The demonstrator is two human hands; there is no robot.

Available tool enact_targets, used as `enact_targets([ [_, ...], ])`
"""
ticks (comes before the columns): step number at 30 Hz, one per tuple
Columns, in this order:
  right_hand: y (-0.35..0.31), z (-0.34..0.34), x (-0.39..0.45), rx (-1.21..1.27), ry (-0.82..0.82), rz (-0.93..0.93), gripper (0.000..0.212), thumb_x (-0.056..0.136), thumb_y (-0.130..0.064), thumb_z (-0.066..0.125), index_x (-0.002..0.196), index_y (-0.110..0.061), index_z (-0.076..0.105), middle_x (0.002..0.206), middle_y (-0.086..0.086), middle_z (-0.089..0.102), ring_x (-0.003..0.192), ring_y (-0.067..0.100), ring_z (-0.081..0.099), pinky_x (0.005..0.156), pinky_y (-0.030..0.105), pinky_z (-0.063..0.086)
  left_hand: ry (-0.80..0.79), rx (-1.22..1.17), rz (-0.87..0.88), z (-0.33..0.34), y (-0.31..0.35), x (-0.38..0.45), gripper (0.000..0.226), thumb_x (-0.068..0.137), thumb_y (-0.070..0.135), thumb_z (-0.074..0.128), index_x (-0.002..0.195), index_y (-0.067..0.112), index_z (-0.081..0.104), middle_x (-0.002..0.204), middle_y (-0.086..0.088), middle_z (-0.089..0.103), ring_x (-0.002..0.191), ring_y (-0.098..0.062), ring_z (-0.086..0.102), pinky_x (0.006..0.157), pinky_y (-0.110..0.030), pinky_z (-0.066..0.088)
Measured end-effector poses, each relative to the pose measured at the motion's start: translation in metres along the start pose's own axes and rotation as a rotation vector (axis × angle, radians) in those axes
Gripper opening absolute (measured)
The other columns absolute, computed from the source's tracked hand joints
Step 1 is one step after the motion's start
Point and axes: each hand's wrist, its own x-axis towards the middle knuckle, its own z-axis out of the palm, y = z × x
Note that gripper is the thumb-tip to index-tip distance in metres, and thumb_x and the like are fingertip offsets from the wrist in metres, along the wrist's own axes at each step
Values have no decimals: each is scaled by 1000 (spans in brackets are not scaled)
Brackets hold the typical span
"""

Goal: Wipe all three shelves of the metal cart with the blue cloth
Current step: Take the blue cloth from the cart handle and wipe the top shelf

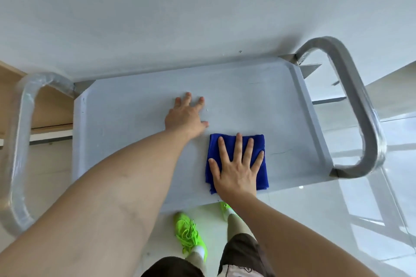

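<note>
— Head view, looking down: we stand at the metal cart (139, 141), its top shelf (258, 101) pale grey with a raised lip along the right edge. Where is the cloth?

— We have the blue cloth (261, 177) folded into a rough square, lying flat on the top shelf, toward the near right part. Our right hand (236, 168) presses on it, palm down, fingers straight and spread, curled round nothing.

— And the other hand?

— Our left hand (184, 117) rests flat on the bare shelf just beyond and left of the cloth, apart from it, fingers relaxed and splayed, holding nothing.

— What frames the shelf?

— We see a looped tubular handle at each end: the left handle (20, 141) wrapped in clear film, the right handle (358, 105) bare metal. Below the shelf's near edge we see our bright green shoes (189, 234) on a glossy white floor (360, 220). A wooden cabinet (51, 114) stands behind the left handle, a white wall (180, 18) beyond the cart.
</note>
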Motion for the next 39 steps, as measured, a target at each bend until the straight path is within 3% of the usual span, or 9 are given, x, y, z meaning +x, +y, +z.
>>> enact_targets([
  [4, -7, 5, -36, -7, -53, -37, 65, 99, -67, 10, 157, -42, -4, 168, 9, -9, 151, 38, -21, 116, 68, -9, -19, -13, 16, 1, 0, -2, 79, 88, 57, 52, 152, 43, 6, 164, 4, -10, 150, -29, -5, 117, -49, 18],
  [8, -28, 12, -81, 39, -80, -135, 62, 101, -67, 24, 158, -43, 16, 168, 7, 11, 153, 40, 0, 117, 67, 0, -49, -6, 20, -4, -3, 0, 81, 87, 59, 53, 151, 43, 7, 164, 5, -9, 150, -29, -3, 114, -49, 27],
  [12, -47, 16, -89, 10, -113, -218, 62, 98, -71, 29, 154, -47, 25, 167, 4, 19, 152, 42, 11, 113, 70, 2, -97, -48, 37, -16, -6, 0, 80, 85, 60, 56, 152, 41, 16, 164, 6, -2, 150, -26, 2, 114, -46, 30],
  [16, -56, 14, -65, -13, -115, -210, 65, 95, -76, 23, 154, -51, 13, 169, 1, 8, 152, 42, -6, 113, 73, -6, 116, -225, 100, -26, -37, -8, 60, 92, 47, 55, 145, 22, 43, 157, -3, 33, 143, -22, 31, 112, -36, 32],
  [18, -62, 13, -50, -14, -116, -182, 68, 93, -78, 19, 154, -53, 6, 169, 0, -1, 151, 39, -16, 112, 72, -12, 235, -175, 85, -25, -61, -17, 57, 93, 45, 52, 145, 21, 43, 153, -8, 38, 140, -28, 35, 111, -39, 34],
  [24, -77, 16, -12, -56, -71, -171, 72, 92, -80, 13, 155, -49, -2, 169, 2, -4, 151, 39, -19, 113, 72, -10, 140, 2, -149, -22, -133, -35, 69, 92, 55, 44, 152, 31, 21, 163, -6, 14, 145, -38, 12, 113, -51, 26],
  [29, -85, 16, 20, -54, -13, -173, 73, 91, -79, 16, 156, -48, 3, 169, 3, 4, 152, 39, -9, 114, 71, -6, 28, 13, -180, -21, -149, -32, 82, 85, 63, 48, 152, 37, 9, 164, 0, -3, 147, -38, 1, 112, -59, 20],
  [39, -123, -5, 127, -65, -10, -177, 74, 89, -79, 10, 155, -48, -6, 169, 1, -7, 150, 37, -15, 112, 68, -14, 67, 19, -194, -25, -146, -24, 90, 76, 64, 67, 149, 34, 24, 161, -3, 11, 143, -36, 14, 106, -61, 31],
])
